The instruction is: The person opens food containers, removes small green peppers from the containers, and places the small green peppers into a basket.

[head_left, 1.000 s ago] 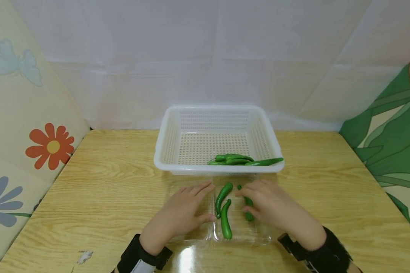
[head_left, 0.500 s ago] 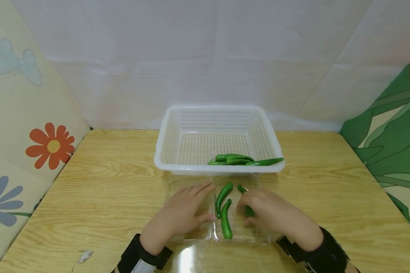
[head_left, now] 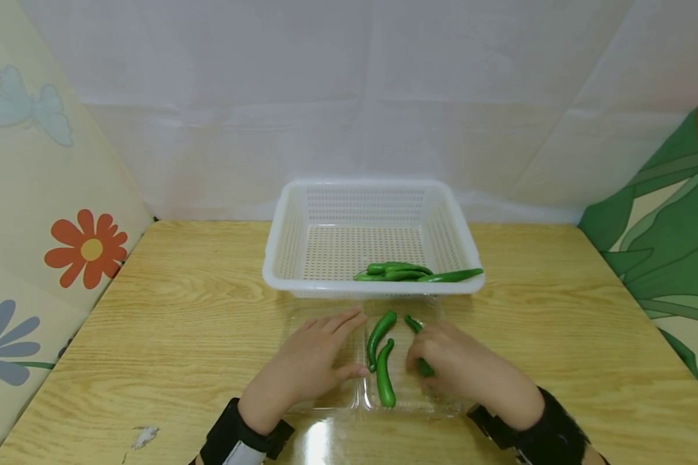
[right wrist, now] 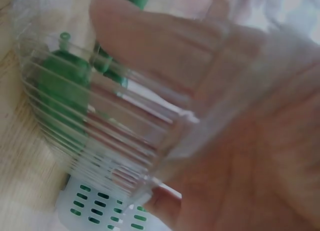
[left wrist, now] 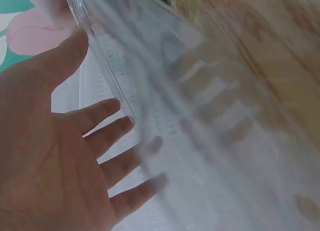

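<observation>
A clear plastic container (head_left: 406, 394) lies in two halves in front of the white basket. Two green chili peppers, one curved (head_left: 378, 336) and one below it (head_left: 386, 381), lie in its right half. My right hand (head_left: 459, 361) reaches into that half, fingers bent around a third green chili pepper (head_left: 412, 323), whose middle the hand hides. In the right wrist view the thumb (right wrist: 145, 36) shows through the ribbed plastic wall. My left hand (head_left: 308, 361) rests over the container's left half with fingers extended; the left wrist view shows its spread fingers (left wrist: 112, 141) at the clear rim.
Just behind the container stands a white perforated basket (head_left: 372, 286), with several green chili peppers (head_left: 398, 271) by its near right side. A white sheet (head_left: 349, 97) hangs behind the wooden table (head_left: 180, 310). Patterned panels flank both sides.
My right hand has lowered and drawn its fingers in around the pepper at the right, covering more of it. The left hand and the other peppers stay where they were.
</observation>
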The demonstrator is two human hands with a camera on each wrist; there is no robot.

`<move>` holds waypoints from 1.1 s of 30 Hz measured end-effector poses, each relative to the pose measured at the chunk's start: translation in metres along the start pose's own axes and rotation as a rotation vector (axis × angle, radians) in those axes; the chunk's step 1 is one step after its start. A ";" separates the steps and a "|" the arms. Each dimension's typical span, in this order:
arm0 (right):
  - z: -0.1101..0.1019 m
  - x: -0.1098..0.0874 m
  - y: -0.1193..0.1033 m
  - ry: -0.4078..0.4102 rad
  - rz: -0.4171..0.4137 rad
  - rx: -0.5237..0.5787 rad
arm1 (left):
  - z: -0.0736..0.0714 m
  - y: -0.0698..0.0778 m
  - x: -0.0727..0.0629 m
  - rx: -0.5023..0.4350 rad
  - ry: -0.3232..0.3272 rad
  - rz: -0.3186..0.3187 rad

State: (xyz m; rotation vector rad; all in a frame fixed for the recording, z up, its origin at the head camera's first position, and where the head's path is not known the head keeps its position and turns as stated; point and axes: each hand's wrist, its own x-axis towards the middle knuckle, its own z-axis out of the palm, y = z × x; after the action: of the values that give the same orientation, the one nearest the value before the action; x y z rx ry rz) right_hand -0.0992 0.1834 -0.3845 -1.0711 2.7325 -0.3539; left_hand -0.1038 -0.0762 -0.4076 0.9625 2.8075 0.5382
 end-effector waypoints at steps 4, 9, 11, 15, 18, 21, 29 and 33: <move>0.003 0.001 0.000 -0.015 0.002 0.001 | 0.000 0.000 0.000 0.002 0.001 -0.002; 0.004 0.002 -0.001 -0.025 -0.030 0.003 | 0.001 -0.001 0.001 0.005 0.005 0.001; 0.004 0.002 -0.001 -0.029 -0.029 0.000 | 0.001 -0.001 0.001 0.006 0.006 0.002; 0.004 0.002 -0.004 -0.034 -0.010 -0.005 | 0.001 -0.001 0.001 0.000 0.004 0.002; 0.004 0.001 -0.006 -0.036 0.013 -0.012 | 0.001 -0.001 0.001 0.000 0.004 0.002; 0.004 0.000 -0.008 -0.037 0.044 -0.028 | 0.002 -0.001 0.001 0.000 0.005 0.002; 0.005 -0.001 -0.014 -0.043 0.134 -0.082 | 0.002 0.000 0.001 -0.014 0.006 -0.005; 0.005 -0.001 -0.015 -0.037 0.153 -0.090 | 0.001 0.000 0.000 -0.014 0.007 -0.006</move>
State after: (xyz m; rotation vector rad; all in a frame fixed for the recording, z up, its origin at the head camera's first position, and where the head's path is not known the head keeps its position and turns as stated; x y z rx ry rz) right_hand -0.0874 0.1728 -0.3849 -0.8721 2.7980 -0.1876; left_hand -0.1039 -0.0758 -0.4090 0.9509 2.8081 0.5611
